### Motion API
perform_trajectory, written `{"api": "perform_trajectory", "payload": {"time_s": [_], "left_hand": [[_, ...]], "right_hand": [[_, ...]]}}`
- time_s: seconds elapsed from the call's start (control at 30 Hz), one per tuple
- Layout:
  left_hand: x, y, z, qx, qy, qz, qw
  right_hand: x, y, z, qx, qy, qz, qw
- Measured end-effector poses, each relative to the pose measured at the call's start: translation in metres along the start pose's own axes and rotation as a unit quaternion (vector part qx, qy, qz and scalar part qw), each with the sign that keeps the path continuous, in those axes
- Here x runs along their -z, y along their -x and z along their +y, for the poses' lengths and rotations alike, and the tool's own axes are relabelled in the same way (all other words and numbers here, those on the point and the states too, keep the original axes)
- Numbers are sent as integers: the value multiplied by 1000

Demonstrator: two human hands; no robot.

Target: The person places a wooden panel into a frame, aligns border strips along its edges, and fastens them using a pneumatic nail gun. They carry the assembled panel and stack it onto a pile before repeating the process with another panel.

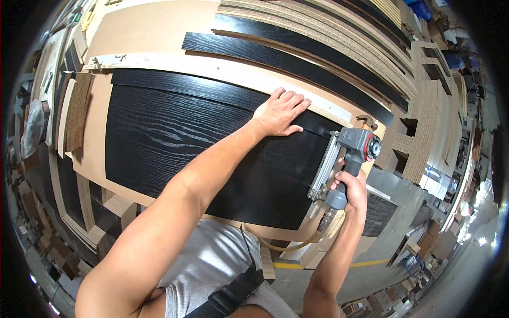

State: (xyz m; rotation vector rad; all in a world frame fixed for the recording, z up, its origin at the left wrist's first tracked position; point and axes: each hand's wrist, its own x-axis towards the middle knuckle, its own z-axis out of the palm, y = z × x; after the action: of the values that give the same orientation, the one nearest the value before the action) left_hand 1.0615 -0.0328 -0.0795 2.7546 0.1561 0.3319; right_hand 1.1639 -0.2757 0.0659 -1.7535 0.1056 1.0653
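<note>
My right hand [354,186] is wrapped round the handle of a grey air nail gun [352,139]. The gun's nose end is over the right end of the black wood-grain panel [175,140], and whether it touches is hard to see. An air hose [289,248] runs from the handle's base toward my body. My left hand [283,112] lies across a narrow black strip [175,80] along the panel's far edge. Its fingertips reach onto a pale wooden batten [222,71] behind the strip, and its thumb is spread toward the panel.
Beyond the batten lie long black strips [275,61] and stacked chipboard strips [339,40]. A hammer [366,123] rests just past the nail gun. Brown board [90,159] shows under the panel. Short board pieces [78,114] stand at the left, with more stacked boards [429,127] at the right.
</note>
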Motion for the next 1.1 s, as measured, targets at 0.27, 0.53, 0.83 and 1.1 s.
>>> {"api": "perform_trajectory", "payload": {"time_s": [0.27, 0.53, 0.83, 1.1], "left_hand": [[52, 47, -55, 100, -15, -97, 990], [93, 134, -151, 203, -117, 5, 972], [89, 139, -159, 172, -106, 49, 978], [87, 139, -162, 163, -107, 51, 979]], "right_hand": [[-11, 7, 6, 16, 41, -3, 999], [-85, 6, 0, 18, 40, -68, 997], [-135, 5, -8, 1, 71, -78, 994], [-151, 12, -7, 17, 77, -61, 995]]}}
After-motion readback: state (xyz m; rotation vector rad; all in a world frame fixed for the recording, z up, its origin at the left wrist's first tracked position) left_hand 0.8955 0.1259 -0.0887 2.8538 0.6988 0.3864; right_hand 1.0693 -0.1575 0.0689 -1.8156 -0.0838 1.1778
